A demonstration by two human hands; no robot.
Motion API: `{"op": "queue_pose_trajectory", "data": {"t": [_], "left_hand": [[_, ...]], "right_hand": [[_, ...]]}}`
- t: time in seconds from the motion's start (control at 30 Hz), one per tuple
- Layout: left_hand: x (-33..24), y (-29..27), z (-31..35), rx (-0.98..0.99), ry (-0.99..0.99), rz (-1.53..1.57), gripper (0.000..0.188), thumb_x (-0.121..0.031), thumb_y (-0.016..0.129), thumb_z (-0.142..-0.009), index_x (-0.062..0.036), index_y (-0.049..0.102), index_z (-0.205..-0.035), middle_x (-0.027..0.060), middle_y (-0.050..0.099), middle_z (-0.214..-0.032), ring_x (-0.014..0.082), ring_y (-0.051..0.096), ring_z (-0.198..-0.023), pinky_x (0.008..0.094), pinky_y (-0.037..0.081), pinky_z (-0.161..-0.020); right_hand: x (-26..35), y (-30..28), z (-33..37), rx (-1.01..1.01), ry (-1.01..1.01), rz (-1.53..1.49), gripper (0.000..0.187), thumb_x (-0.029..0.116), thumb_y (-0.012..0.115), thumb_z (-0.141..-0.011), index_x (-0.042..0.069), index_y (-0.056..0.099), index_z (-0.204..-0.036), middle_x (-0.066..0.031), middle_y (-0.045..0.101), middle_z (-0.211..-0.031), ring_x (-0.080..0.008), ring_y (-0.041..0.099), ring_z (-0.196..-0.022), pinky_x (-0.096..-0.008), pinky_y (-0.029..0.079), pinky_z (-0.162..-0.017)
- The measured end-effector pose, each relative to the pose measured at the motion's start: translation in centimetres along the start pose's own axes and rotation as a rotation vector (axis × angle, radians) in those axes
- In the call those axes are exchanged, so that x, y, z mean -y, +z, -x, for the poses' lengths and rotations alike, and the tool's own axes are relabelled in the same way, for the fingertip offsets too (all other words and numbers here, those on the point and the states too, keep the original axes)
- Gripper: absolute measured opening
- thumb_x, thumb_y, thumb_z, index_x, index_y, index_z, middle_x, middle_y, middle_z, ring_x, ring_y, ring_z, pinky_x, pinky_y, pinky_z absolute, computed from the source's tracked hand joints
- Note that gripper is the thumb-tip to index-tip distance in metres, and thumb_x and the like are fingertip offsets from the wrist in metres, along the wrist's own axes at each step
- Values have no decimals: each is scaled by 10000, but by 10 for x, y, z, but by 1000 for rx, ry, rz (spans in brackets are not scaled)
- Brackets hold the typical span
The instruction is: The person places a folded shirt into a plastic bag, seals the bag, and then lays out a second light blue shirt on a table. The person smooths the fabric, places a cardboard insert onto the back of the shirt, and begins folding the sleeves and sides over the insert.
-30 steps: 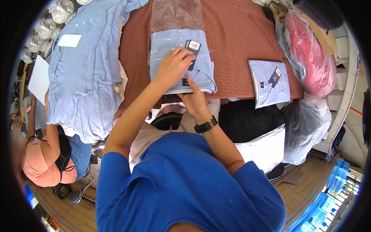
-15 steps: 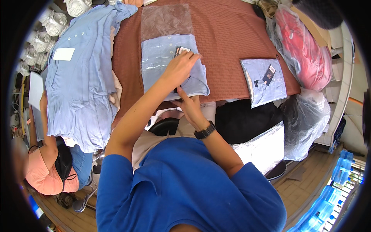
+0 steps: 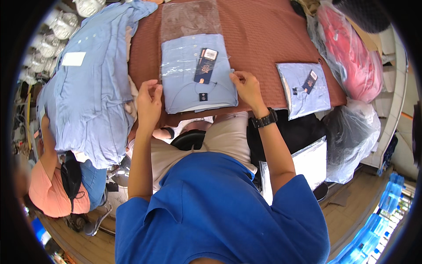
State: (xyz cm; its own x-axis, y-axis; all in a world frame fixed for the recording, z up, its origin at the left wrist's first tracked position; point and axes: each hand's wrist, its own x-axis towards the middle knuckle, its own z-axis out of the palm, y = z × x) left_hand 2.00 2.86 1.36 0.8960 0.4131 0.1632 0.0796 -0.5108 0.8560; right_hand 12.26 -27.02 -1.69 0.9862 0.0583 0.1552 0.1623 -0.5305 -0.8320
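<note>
A folded light blue shirt [image 3: 180, 66] lies in front of me, its upper part inside a clear plastic bag [image 3: 189, 20] whose empty end stretches away from me. On the shirt rest a dark hang tag [image 3: 206, 66] on a cord and a small dark neck label [image 3: 203, 97]. My left hand [image 3: 148, 103] is beside the shirt's left edge, fingers bent and apart, with nothing seen in them. At the right edge, thumb and finger of my right hand [image 3: 247, 89] pinch what looks like the bag's rim; whether shirt cloth is caught too, I cannot tell.
The table has a brown cloth [image 3: 259, 31]. To the right lie a bagged blue shirt [image 3: 299, 94] and a red bundle in plastic [image 3: 347, 57]. A pile of blue shirts [image 3: 94, 88] is at left, with a co-worker in an orange top [image 3: 52, 189] beside it.
My hands have moved apart, from the hang tag and the shirt's near edge to its two sides. The tag now lies uncovered on the shirt.
</note>
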Motion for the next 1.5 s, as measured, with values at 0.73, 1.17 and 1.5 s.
{"op": "queue_pose_trajectory", "data": {"t": [0.73,1.17,1.5], "left_hand": [[47,15,-14,138,-158,32,318,-192,762,-852,53,673,-1034,124,708,-829,172,644,-734,304,502,-686],[34,21,-14,169,-195,-94,361,-224,761,-838,39,660,-1063,111,687,-796,228,642,-708,364,505,-682],[23,24,-4,209,-386,186,411,-251,738,-871,61,592,-1095,193,675,-999,264,659,-951,354,504,-838]], "right_hand": [[13,21,-22,206,324,-55,268,151,741,-870,-65,717,-1028,-161,730,-984,-186,692,-856,-287,546,-760],[5,30,-20,-50,225,136,346,297,754,-824,-20,709,-956,-250,696,-1039,-389,661,-1013,-445,513,-877],[22,17,-18,263,261,54,458,317,693,-894,-87,620,-1095,-276,690,-1024,-414,677,-922,-444,517,-836]]}}
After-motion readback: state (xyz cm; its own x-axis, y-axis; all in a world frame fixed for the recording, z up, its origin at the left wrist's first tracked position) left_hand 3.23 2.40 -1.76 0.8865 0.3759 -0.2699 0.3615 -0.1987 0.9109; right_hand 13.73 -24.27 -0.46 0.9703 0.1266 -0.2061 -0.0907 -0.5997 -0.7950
